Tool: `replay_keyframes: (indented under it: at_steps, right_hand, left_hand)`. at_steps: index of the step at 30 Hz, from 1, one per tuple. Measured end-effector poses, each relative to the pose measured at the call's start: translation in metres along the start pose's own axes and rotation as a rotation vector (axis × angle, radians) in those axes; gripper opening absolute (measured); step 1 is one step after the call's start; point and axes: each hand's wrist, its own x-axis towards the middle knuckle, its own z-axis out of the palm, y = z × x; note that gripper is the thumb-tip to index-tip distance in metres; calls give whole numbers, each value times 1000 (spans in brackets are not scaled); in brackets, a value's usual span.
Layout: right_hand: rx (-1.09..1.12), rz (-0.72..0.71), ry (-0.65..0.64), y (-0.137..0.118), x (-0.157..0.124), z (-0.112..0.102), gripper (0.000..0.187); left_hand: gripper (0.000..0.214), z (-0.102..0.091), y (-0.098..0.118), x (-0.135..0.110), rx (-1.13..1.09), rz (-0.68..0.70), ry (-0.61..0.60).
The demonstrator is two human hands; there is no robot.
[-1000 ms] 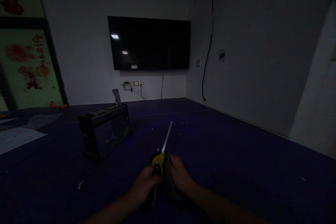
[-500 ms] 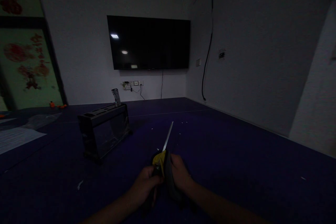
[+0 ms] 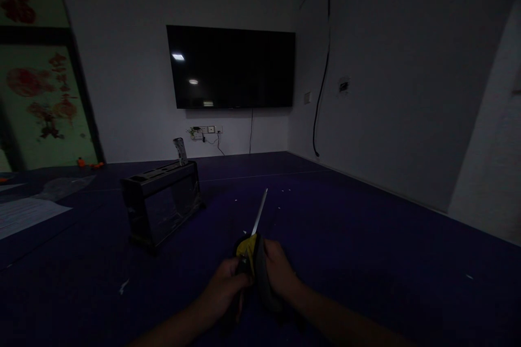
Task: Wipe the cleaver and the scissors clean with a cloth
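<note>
Yellow-grey cloth (image 3: 261, 271) is clasped in our right hand (image 3: 279, 270) at the blade (image 3: 259, 212), over the surface (image 3: 334, 217); our left hand (image 3: 227, 286) encloses the handle (image 3: 243, 267); we note no clear shift within the last second, suggesting steady work.

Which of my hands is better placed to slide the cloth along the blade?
Probably your right hand: it grips the yellow-and-grey cloth, and the blade sticks out beyond it. Your left hand is closed on the dark handle, likely better for steadying.
</note>
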Motion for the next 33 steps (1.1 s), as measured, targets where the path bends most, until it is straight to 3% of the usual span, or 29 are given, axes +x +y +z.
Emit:
replay_keyframes:
  at_steps: [17,33]
  right_hand:
    - [-96,-10,-10,-3,0,-1,27]
    - [-49,-7,-25,-5,0,-1,27]
  left_hand:
    - [22,3,5,-1,17,-33,19]
    - [20,3,5,-2,26,-27,63]
